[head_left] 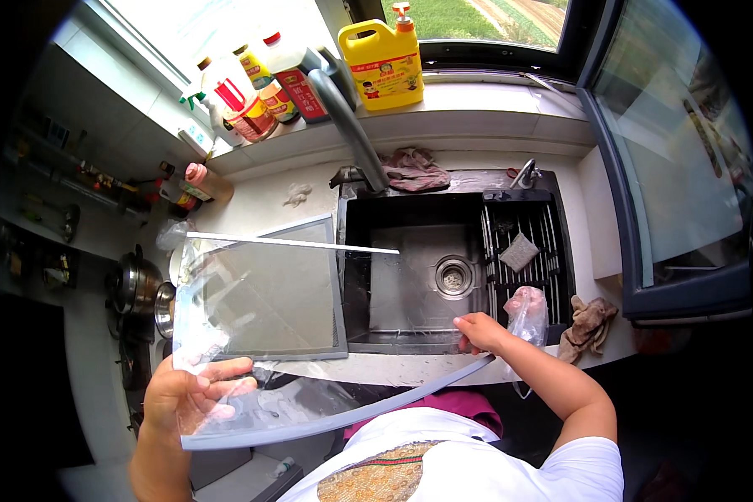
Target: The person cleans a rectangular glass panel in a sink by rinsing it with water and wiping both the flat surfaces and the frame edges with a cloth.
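A large clear panel (301, 397) stretches between my hands, tilted over the counter and the left part of the sink. Grey trim (351, 414) runs along its near edge and a white strip (293, 243) along its far edge. My left hand (194, 391) grips its left side, with fingers showing through the wet, clear surface. At the right end, my right hand (479, 333) is closed on the panel's edge in front of the basin. Beneath the panel lies a grey-framed mesh screen (276, 289) on the counter.
The dark sink (356, 284) has a tall grey faucet (347, 125) and a rack holding a sponge (519, 252). A brown cloth (588, 330) and a plastic bag (527, 316) lie by its right front. Bottles and a yellow jug (385, 71) line the sill; an open window (678, 151) juts in right.
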`<state>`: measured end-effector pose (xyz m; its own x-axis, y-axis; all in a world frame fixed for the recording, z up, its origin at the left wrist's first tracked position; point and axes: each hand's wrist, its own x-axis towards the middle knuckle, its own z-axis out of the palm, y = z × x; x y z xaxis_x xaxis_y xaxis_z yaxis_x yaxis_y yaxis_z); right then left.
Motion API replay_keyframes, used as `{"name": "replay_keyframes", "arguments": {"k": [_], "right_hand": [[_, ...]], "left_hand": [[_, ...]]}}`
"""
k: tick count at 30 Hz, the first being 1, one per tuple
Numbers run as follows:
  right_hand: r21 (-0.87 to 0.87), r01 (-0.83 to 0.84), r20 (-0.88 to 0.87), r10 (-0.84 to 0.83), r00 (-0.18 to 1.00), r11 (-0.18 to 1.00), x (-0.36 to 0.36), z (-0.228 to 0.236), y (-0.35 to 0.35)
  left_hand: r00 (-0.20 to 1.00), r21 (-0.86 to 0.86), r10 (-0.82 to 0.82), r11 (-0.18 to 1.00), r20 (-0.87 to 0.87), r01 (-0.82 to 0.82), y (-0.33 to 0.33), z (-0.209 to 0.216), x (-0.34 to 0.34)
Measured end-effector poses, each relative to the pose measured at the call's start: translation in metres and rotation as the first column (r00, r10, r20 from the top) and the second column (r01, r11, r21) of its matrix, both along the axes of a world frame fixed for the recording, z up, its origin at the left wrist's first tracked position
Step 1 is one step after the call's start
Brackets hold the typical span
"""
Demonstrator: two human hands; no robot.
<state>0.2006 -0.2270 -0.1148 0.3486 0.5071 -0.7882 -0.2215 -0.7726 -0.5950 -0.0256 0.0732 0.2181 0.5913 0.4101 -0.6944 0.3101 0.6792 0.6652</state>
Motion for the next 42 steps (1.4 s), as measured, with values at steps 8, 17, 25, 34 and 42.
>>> {"name": "replay_keyframes", "arguments": {"k": [8, 17, 25, 34, 42], "right_hand": [[0.267, -0.482, 0.58, 0.261, 0.772, 0.834, -0.015, 0.06, 0.077], [0.504, -0.818, 0.82, 0.144, 0.554, 0.277, -0.053, 0.139, 0.205], [0.159, -0.229, 0.413, 0.146, 0.899, 0.96, 0.042, -0.055, 0.186], [0.352, -0.387, 0.611, 0.104, 0.785, 0.852, -0.019, 0.079, 0.246], [0.433, -0.68, 0.769, 0.151, 0.621, 0.591, -0.038, 0.158, 0.289]], "left_hand": [[1.0, 0.1, 0.007, 0.995, 0.021, -0.009, -0.017, 0.002, -0.012], [0.991, 0.077, -0.085, 0.994, 0.103, 0.077, -0.021, -0.013, -0.022], [0.987, 0.009, -0.065, 0.998, 0.148, 0.064, -0.015, -0.019, -0.036], [0.99, 0.041, -0.067, 0.997, 0.124, 0.062, -0.017, -0.031, -0.034], [0.987, 0.137, -0.044, 0.99, 0.157, 0.022, -0.023, -0.031, -0.039]]}}
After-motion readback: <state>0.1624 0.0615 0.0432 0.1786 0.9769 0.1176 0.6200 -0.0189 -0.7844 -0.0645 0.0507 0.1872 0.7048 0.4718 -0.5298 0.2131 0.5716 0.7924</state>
